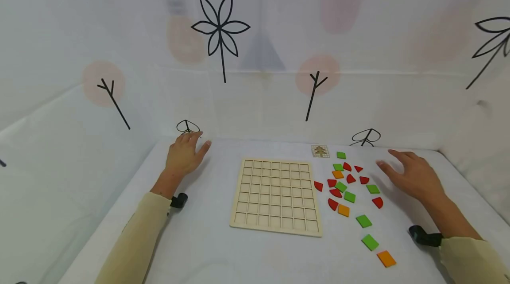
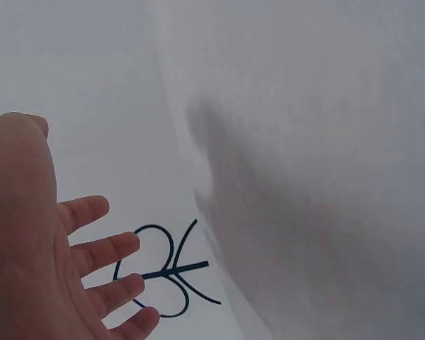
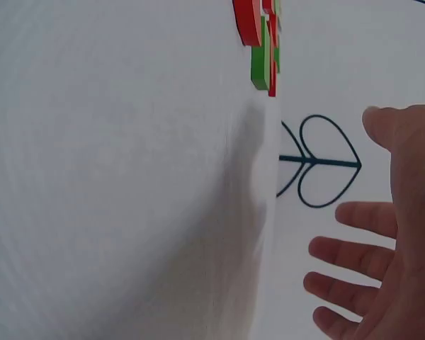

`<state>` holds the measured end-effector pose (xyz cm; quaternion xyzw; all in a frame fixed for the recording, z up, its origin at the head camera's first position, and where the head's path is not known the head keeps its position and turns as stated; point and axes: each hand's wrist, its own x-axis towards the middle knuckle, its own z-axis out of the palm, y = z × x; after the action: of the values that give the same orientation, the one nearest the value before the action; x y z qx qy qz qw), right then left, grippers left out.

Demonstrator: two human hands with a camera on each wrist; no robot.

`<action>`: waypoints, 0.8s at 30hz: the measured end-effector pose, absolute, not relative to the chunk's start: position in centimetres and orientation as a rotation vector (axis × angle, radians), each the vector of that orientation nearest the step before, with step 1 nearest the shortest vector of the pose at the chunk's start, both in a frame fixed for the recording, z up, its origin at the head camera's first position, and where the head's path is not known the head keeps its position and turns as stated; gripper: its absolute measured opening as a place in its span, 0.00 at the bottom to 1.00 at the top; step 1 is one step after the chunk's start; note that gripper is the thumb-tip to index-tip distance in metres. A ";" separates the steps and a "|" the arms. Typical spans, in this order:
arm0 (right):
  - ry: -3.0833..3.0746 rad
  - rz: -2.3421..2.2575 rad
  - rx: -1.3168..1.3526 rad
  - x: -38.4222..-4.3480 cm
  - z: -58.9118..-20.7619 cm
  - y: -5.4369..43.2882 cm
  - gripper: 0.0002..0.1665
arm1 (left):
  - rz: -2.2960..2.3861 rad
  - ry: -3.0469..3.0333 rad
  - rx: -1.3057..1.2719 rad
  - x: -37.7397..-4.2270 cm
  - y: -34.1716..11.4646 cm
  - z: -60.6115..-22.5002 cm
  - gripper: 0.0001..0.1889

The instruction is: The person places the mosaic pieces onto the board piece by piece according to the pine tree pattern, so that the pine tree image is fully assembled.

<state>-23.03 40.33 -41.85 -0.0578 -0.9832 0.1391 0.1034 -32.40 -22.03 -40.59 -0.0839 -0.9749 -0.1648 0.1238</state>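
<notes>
A square wooden grid board (image 1: pixel 277 195) lies on the white table between my hands, its cells bare. My left hand (image 1: pixel 184 153) hovers over the table left of the board, fingers spread and holding nothing; the left wrist view shows the same hand (image 2: pixel 49 241) with relaxed fingers. On the right, my right hand (image 1: pixel 416 175) is held above the table beside the scattered pieces, also without anything in it. Among those pieces are red quarter-round ones (image 1: pixel 333 204), green squares (image 1: pixel 370 242) and orange squares (image 1: pixel 386 258). A red piece (image 3: pixel 248 21) and a green piece (image 3: pixel 260 64) show in the right wrist view.
A small pattern card (image 1: pixel 320 151) with a tree-like picture lies behind the board's right corner. White cloth walls (image 1: pixel 255 106) with printed plants rise at the table's back and sides. Dark wrist cameras (image 1: pixel 424 236) are strapped at both wrists.
</notes>
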 end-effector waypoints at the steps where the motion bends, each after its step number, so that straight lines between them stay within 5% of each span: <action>1: -2.898 0.412 -0.167 -23.1 -41.8 40.2 0.50 | -0.481 -2.847 -0.248 -32.3 -21.9 -40.6 0.38; 24: -2.892 0.522 -0.039 -24.1 -41.0 37.6 0.37 | -0.606 -2.935 -0.523 -29.4 -17.1 -40.6 0.38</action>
<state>-24.07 37.65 -40.97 -0.0133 -0.9790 0.1768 0.1010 -29.40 -17.08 -40.60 -0.1719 -0.9635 -0.1989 0.0498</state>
